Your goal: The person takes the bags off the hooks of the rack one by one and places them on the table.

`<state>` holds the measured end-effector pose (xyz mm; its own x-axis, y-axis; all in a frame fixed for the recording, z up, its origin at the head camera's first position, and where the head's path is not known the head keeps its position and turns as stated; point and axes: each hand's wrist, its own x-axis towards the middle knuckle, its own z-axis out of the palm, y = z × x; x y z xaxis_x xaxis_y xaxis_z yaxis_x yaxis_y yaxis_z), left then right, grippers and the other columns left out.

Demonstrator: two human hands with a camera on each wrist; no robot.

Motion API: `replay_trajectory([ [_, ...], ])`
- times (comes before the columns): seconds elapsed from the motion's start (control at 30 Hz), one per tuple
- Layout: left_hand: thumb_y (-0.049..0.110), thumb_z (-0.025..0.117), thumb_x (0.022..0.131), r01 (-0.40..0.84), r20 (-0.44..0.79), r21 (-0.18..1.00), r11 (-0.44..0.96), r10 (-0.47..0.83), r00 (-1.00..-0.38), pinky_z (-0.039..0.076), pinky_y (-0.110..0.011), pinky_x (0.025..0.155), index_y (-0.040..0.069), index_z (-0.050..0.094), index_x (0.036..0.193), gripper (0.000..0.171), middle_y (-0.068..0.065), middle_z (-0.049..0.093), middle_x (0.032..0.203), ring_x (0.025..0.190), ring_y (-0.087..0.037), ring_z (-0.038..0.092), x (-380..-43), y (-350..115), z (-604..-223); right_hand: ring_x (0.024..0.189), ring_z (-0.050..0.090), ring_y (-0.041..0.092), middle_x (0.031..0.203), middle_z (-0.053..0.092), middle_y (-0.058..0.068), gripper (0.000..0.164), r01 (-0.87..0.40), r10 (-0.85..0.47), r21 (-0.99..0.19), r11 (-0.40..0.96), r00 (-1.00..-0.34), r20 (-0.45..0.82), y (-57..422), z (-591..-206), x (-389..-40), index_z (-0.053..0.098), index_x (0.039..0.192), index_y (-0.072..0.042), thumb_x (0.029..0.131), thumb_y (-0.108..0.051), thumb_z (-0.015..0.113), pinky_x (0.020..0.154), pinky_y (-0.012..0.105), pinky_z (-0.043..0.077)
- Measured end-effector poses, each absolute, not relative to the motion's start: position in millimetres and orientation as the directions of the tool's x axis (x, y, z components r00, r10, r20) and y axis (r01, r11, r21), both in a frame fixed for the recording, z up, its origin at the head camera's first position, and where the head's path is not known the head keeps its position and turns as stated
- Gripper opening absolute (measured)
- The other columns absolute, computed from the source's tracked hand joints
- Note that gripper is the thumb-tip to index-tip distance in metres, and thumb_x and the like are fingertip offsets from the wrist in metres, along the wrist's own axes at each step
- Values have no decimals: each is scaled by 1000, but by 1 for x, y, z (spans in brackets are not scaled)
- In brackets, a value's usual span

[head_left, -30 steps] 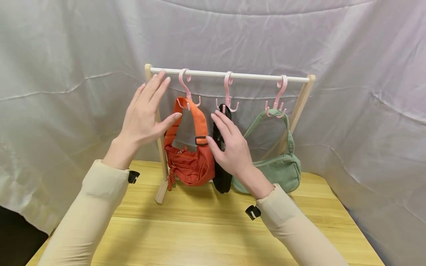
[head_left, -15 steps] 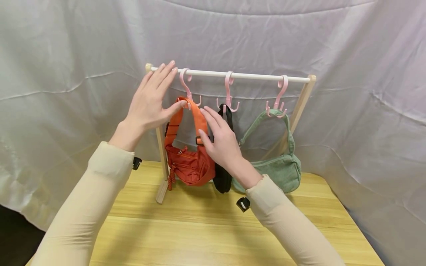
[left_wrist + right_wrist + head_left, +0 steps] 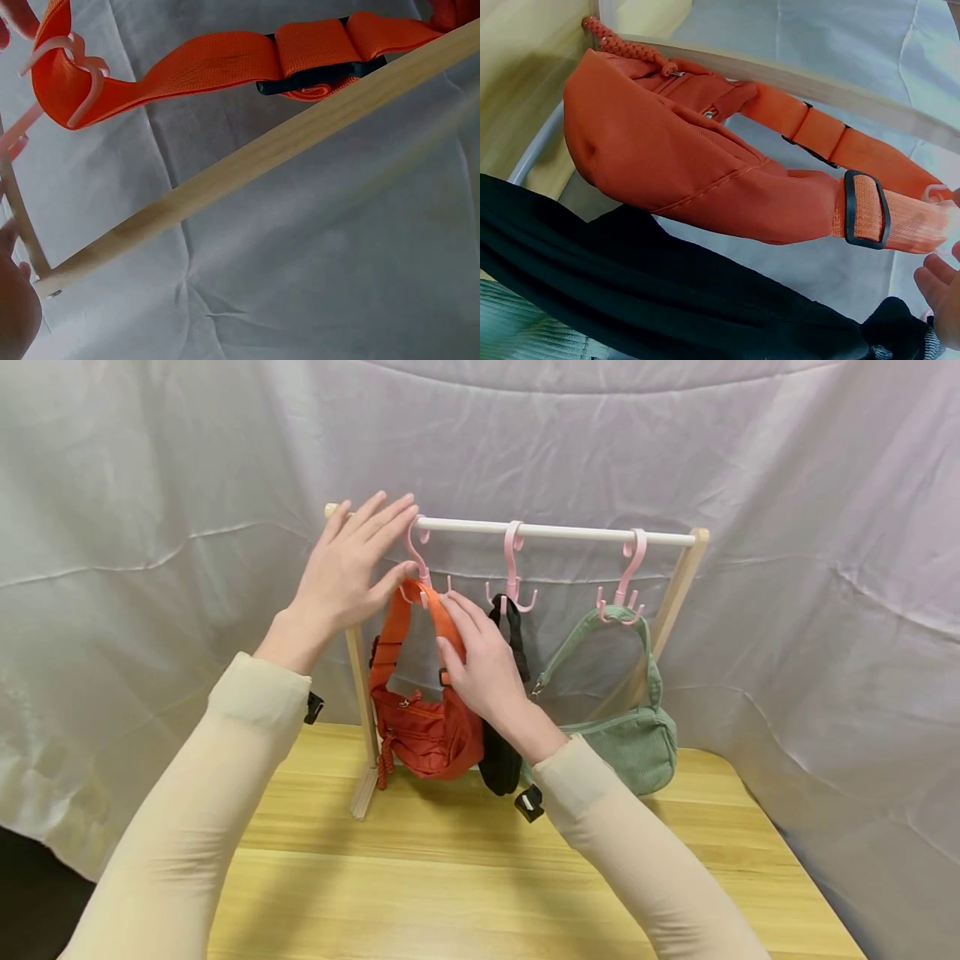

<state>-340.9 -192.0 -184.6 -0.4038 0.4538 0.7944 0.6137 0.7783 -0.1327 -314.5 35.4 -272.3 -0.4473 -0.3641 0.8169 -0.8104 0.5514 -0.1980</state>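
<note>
An orange-red bag (image 3: 423,735) hangs by its orange strap (image 3: 392,647) from the leftmost pink hook hanger (image 3: 418,560). My left hand (image 3: 345,568) is raised at the left end of the white rail (image 3: 577,532), fingers straight and spread, thumb near the top of the strap; whether it touches the hanger cannot be told. My right hand (image 3: 483,664) is beside the strap's right side, fingers extended and overlapping it in the head view. From the right wrist, the fingers (image 3: 934,281) appear close to the strap beyond its black buckle (image 3: 868,210). Neither hand holds anything.
A black bag (image 3: 500,764) hangs from the middle hanger (image 3: 512,556), partly behind my right hand. Farther right a green corduroy bag (image 3: 633,752) hangs from another pink hanger (image 3: 633,560). The rack's wooden legs (image 3: 678,593) stand on a wooden table (image 3: 420,877) before grey curtains.
My left hand has moved right and slightly up along the rail, toward the left hanger. My right hand has shifted left from in front of the black bag to the orange strap.
</note>
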Motion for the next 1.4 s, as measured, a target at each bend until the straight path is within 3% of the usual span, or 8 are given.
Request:
replay_trajectory([
  [0.23, 14, 67, 102, 672, 879, -119, 731, 392, -271, 25, -54, 124, 11, 61, 147, 45, -6, 61, 148, 143, -31, 50, -349, -191, -190, 140, 52, 28, 155, 52, 12, 48, -778, -336, -244, 579, -500, 798, 29, -275, -322, 53, 151, -6, 105, -11, 61, 113, 42, 46],
  [0.37, 13, 68, 102, 692, 911, -141, 708, 367, -190, 33, -56, 118, 10, 66, 141, 39, -9, 68, 138, 129, -34, 60, -351, -187, -190, 140, 52, 26, 155, 52, 10, 47, -771, -323, -270, 577, -519, 791, 26, -277, -325, 53, 151, -7, 105, -11, 60, 111, 41, 47],
  [0.5, 13, 67, 102, 712, 925, -148, 687, 350, -146, 37, -55, 111, 8, 69, 136, 35, -10, 72, 131, 117, -32, 65, -352, -183, -188, 139, 53, 26, 154, 53, 10, 46, -777, -305, -273, 567, -506, 807, 25, -279, -327, 54, 151, -7, 105, -8, 61, 109, 41, 49],
  [0.8, 16, 71, 98, 739, 950, -121, 663, 294, -108, 40, -45, 99, 6, 74, 129, 32, -9, 75, 122, 105, -31, 66, -355, -178, -188, 132, 60, 25, 144, 62, 9, 44, -796, -227, -299, 526, -470, 853, 24, -282, -333, 63, 144, -9, 101, -4, 67, 107, 37, 50],
  [0.97, 19, 71, 98, 752, 956, -105, 651, 275, -105, 40, -43, 99, 7, 75, 128, 33, -10, 76, 122, 105, -32, 65, -357, -176, -187, 126, 65, 26, 134, 69, 11, 38, -827, -172, -305, 471, -426, 888, 23, -279, -336, 70, 136, -8, 99, -2, 70, 105, 32, 51],
  [1.4, 23, 69, 100, 738, 950, -104, 667, 287, -126, 39, -42, 101, 8, 75, 129, 33, -8, 76, 122, 105, -30, 65, -357, -179, -186, 104, 74, 22, 111, 78, 9, 24, -821, -88, -344, 456, -426, 901, 19, -266, -338, 79, 122, -9, 99, -9, 72, 90, 32, 57],
])
